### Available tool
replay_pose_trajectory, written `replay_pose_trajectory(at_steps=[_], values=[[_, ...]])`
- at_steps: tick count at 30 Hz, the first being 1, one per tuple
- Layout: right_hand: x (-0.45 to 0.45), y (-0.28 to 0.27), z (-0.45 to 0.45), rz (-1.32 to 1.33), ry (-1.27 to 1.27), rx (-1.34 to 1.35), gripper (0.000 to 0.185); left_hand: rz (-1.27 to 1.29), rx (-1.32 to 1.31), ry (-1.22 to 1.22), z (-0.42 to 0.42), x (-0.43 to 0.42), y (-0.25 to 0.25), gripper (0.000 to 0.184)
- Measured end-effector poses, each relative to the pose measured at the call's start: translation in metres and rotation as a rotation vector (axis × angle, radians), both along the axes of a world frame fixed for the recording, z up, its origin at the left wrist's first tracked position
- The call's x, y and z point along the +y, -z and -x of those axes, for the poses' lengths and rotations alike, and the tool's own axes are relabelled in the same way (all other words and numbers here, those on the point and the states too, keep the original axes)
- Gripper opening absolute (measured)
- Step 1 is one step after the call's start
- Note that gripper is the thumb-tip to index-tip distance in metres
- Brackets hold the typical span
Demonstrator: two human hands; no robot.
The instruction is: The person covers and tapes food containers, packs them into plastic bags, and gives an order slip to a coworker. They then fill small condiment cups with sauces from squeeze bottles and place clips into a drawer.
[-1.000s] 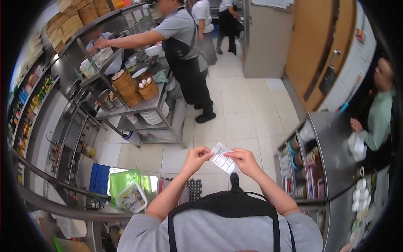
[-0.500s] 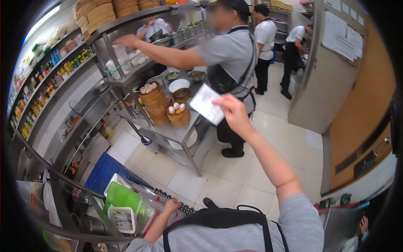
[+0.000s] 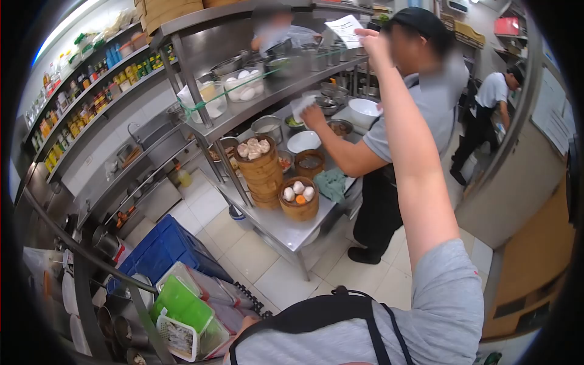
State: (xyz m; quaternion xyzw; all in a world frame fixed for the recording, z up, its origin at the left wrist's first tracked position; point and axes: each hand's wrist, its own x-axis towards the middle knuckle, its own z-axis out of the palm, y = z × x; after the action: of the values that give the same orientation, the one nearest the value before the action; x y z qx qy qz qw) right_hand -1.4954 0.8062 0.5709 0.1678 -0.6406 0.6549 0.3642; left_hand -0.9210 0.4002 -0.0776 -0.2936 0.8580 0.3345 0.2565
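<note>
At the top of the frame, right of centre, the right hand (image 3: 373,45) pinches a printed slip of paper (image 3: 345,30) by its edge, beside the head of a co-worker (image 3: 380,146). Only a bit of the left arm (image 3: 244,329) shows at the bottom; how the left hand stands, I cannot tell. Mid-frame, a bamboo basket (image 3: 299,211) sits beside a green cloth (image 3: 333,184) on a metal table (image 3: 297,236).

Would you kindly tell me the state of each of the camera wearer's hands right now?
Left hand: cannot be told; only a sliver of skin shows beside the apron.
Right hand: closed, holding a paper slip.
</note>
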Motion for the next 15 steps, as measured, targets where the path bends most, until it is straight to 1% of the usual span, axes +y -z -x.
replay_pose_trajectory(at_steps=[1, 3, 4, 6, 7, 9, 11, 13, 15], values=[[-0.002, -0.005, 0.018, 0.018, 0.03, -0.015, 0.032, -0.004, -0.005, -0.036, 0.006, 0.001, 0.003, 0.028], [-0.008, -0.011, 0.058, 0.178, -0.055, -0.089, 0.032, -0.009, -0.014, -0.114, 0.02, 0.002, 0.009, 0.028], [-0.012, -0.014, 0.081, 0.174, -0.079, -0.087, 0.032, -0.01, -0.022, -0.151, 0.025, 0.004, 0.012, 0.028], [-0.019, -0.013, 0.136, 0.322, -0.112, -0.046, 0.028, -0.017, -0.043, -0.254, 0.035, 0.01, 0.016, 0.028], [-0.018, -0.017, 0.163, 0.318, -0.131, -0.038, 0.028, -0.019, -0.048, -0.304, 0.045, 0.014, 0.017, 0.028], [-0.022, -0.017, 0.216, 0.349, -0.19, -0.104, 0.036, -0.029, -0.074, -0.399, 0.063, 0.024, 0.017, 0.028], [-0.024, -0.017, 0.267, 0.383, -0.188, -0.153, 0.037, -0.032, -0.082, -0.487, 0.079, 0.035, 0.018, 0.028], [-0.028, -0.017, 0.308, 0.429, -0.251, -0.204, 0.039, -0.041, -0.077, -0.563, 0.092, 0.047, 0.019, 0.027], [-0.029, -0.03, 0.299, 0.435, -0.341, -0.254, 0.039, -0.058, -0.069, -0.629, 0.103, 0.06, 0.019, 0.027]])
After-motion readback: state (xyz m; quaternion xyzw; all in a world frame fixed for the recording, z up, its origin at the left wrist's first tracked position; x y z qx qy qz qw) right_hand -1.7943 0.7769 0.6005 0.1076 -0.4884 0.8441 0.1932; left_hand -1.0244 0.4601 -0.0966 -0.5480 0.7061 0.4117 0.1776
